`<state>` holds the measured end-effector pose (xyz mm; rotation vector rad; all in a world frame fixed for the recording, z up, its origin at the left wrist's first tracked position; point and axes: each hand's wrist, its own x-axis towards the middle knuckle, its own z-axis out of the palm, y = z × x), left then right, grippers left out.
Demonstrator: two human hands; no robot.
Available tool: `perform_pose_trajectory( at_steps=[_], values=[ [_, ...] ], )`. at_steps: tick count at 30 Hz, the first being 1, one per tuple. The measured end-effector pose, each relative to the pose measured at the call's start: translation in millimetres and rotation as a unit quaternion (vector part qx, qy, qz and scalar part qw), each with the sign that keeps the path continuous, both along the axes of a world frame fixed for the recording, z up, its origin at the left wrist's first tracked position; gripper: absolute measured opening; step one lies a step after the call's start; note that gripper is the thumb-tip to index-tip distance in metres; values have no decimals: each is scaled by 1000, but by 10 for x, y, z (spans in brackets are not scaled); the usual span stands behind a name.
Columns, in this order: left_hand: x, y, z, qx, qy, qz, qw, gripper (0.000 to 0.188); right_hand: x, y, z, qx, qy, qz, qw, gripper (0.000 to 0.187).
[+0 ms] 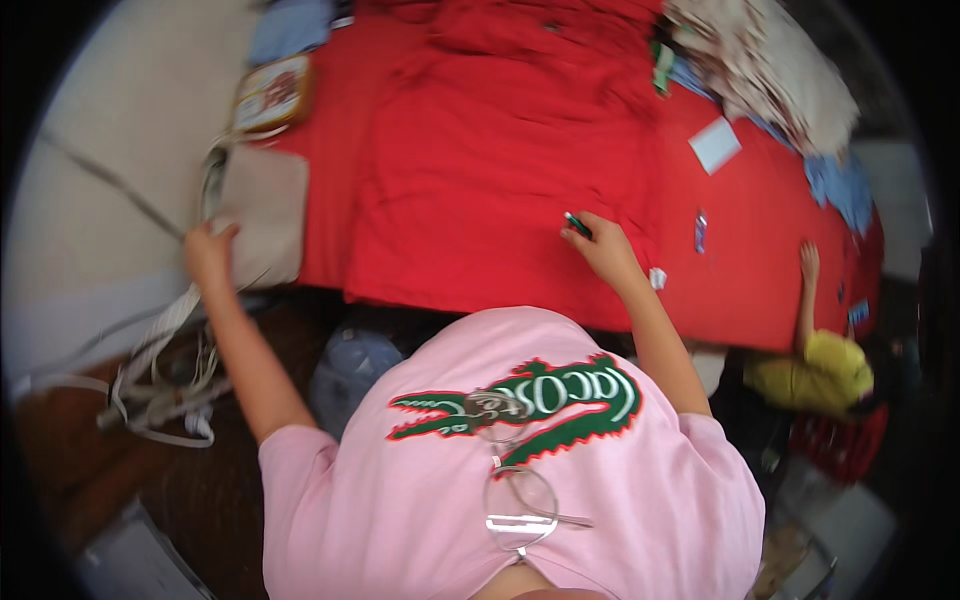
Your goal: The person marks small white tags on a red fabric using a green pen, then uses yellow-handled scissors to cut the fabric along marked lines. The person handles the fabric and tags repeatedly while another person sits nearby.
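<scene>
A red garment (500, 170) lies spread over the red-covered table in front of me. Above its near right part, my right hand (610, 255) is closed on a short dark green stick-like piece with a pale tip (577, 225), perhaps a marker; the fingers hide the rest. My left hand (208, 255) is at the near left corner of a flat beige panel (265, 205), beside the wall. Its thumb lies against the panel's edge, but most of its fingers are hidden, so I cannot tell whether it grips the panel.
A yellow-rimmed container (272, 95) stands beyond the panel. White cords (165, 345) hang below my left arm. On the table's right lie a white card (714, 145), a small purple-and-white item (700, 231) and piled pale cloth (775, 70). Another person's arm (808, 300), yellow-clothed, reaches in at the right.
</scene>
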<state>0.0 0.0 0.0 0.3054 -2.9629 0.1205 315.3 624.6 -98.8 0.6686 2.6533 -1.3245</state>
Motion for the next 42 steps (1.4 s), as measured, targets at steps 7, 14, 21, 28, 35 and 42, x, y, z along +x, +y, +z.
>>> perform_pose_trajectory(
  at_steps=[7, 14, 21, 28, 35, 42],
  values=[
    [-328, 343, -310, 13, 100, 7, 995, 62, 1388, 1248, -14, -67, 52, -380, 921, 24],
    [-481, 422, -312, -95, 190, -13, 977, 39, 2396, 1551, -120, -105, 113, -514, 844, 34],
    [617, 3187, -457, 391, 10, -352, 850, 34, 2298, 1361, 6, -214, 150, -470, 843, 32],
    [3140, 5789, -1048, 391, -322, -568, 648, 36, 2338, 1544, -106, -246, 200, -419, 851, 18],
    [3721, 6464, -1501, 360, -279, -579, 677, 22, 2331, 1762, 132, -258, 197, -317, 891, 14],
    [3370, 5473, -1657, 606, -276, -333, 668, 11, 2461, 1846, -52, -347, 216, -317, 856, 14]
  ],
)
